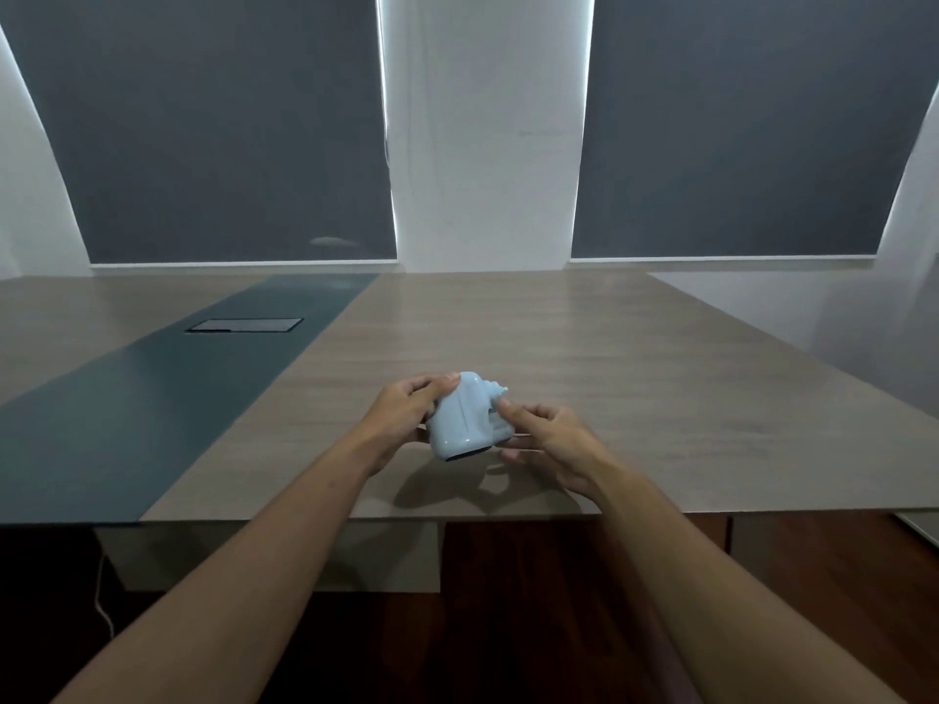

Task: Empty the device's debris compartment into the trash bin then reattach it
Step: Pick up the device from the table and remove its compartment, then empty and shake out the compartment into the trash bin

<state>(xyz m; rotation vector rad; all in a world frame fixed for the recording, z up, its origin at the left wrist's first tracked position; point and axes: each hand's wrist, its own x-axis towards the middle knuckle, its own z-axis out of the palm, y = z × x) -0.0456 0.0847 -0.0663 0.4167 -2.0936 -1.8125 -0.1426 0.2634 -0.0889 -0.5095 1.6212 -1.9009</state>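
Note:
A small pale-blue handheld device (463, 416) is held a little above the wooden table (584, 358), near its front edge. My left hand (406, 406) grips its left side, thumb on top. My right hand (546, 439) touches its right side, index finger and thumb on a ridged part there. A dark opening shows at the device's lower end. No trash bin is in view.
A dark teal strip (167, 383) runs across the table's left half, with a flush rectangular cable hatch (244, 325) in it. Grey blinds and a white pillar stand behind. Dark wooden floor lies below the table's front edge; a white cable (101, 602) hangs at lower left.

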